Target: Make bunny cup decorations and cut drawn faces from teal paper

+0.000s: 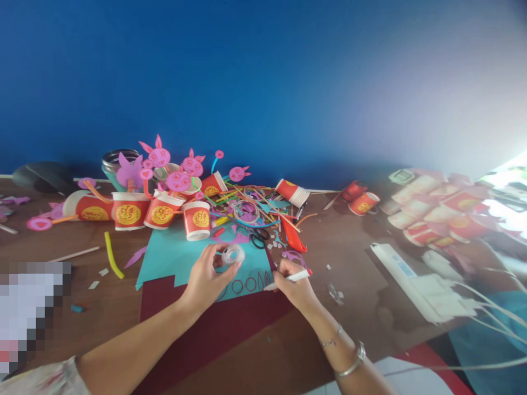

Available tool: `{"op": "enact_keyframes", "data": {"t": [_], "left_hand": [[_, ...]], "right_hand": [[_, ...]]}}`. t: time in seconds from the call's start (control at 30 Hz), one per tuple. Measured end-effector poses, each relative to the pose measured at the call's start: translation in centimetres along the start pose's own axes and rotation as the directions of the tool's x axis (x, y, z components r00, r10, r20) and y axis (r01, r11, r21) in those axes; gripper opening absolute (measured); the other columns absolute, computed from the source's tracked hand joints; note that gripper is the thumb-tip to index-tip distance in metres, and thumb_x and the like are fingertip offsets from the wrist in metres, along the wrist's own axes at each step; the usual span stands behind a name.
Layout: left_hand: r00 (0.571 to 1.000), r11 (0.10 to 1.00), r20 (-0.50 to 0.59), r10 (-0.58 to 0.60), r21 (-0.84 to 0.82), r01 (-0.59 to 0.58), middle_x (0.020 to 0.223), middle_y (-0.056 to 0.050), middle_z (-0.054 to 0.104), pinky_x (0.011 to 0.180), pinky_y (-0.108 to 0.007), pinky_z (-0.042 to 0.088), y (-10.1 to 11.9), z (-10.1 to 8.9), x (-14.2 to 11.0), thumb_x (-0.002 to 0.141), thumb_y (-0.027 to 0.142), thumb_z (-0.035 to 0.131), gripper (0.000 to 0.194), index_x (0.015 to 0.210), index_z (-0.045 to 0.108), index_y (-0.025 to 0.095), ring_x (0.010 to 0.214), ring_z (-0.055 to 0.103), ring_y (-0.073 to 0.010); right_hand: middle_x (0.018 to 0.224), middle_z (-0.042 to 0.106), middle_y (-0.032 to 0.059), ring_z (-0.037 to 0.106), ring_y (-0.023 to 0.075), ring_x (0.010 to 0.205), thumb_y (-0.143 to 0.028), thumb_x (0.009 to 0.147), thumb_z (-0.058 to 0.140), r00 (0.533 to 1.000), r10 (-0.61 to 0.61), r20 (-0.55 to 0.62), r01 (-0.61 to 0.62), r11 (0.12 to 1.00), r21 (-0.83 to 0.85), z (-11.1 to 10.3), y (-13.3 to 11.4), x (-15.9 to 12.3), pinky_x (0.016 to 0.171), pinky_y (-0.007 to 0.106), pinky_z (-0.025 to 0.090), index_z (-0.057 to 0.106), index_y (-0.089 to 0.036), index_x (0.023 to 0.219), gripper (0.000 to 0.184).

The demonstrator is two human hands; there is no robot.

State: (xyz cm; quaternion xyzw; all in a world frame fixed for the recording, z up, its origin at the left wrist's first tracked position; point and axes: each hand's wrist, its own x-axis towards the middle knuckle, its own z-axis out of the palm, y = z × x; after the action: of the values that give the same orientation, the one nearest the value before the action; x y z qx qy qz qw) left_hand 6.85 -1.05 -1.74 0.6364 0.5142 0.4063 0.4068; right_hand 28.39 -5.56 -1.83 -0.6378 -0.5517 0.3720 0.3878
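Note:
My left hand grips a small roll of clear tape between thumb and fingers, just above a light blue paper sheet. In my right hand is a white marker with a red end; its tip is at the sheet's lower right edge. Along that edge run drawn outlines: several circles and pointed ear-like shapes. Beneath the blue sheet lies a dark red sheet. Black-handled scissors rest beyond my hands.
Red-and-white paper cups with pink paper animal faces stand at the back left. Straws and scraps are heaped at the back middle. A white power strip with cables and more cups occupy the right.

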Motion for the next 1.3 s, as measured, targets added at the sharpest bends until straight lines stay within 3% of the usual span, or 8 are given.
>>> {"op": "enact_keyframes", "data": {"t": [0.5,0.77,1.3], "left_hand": [[1.0,1.0,-0.003,0.01,-0.015,-0.01,0.095,-0.006,0.066,0.069,-0.03,0.055,-0.3,0.1,0.0,0.073,0.037,0.065,0.034,0.101,0.058,0.019,0.078,0.067,-0.0186],[1.0,1.0,0.016,-0.015,-0.019,0.016,0.096,-0.007,0.066,0.072,-0.032,0.054,-0.1,0.1,-0.1,0.074,0.038,0.064,0.036,0.103,0.057,0.019,0.078,0.066,-0.0194],[1.0,1.0,0.001,-0.02,-0.022,0.02,0.095,-0.006,0.067,0.07,-0.031,0.054,0.1,0.0,0.0,0.072,0.036,0.066,0.035,0.101,0.057,0.018,0.077,0.066,-0.0181]], "right_hand": [[0.045,0.049,-0.0057,0.048,0.0117,0.043,-0.026,0.075,0.054,1.0,-0.012,-0.011,0.012,0.999,-0.038,0.3,0.5,0.4,0.044,0.023,0.034,0.04,-0.023,0.053,0.027],[0.046,0.04,-0.0067,0.038,0.0103,0.045,-0.027,0.077,0.055,0.989,-0.12,-0.085,0.111,0.988,-0.107,0.4,0.7,0.5,0.044,0.022,0.031,0.036,-0.023,0.054,0.03],[0.04,0.046,-0.0059,0.049,0.012,0.039,-0.021,0.066,0.051,0.999,-0.003,-0.044,0.002,1.0,-0.029,0.2,-0.1,0.3,0.04,0.022,0.034,0.037,-0.024,0.049,0.022]]}}
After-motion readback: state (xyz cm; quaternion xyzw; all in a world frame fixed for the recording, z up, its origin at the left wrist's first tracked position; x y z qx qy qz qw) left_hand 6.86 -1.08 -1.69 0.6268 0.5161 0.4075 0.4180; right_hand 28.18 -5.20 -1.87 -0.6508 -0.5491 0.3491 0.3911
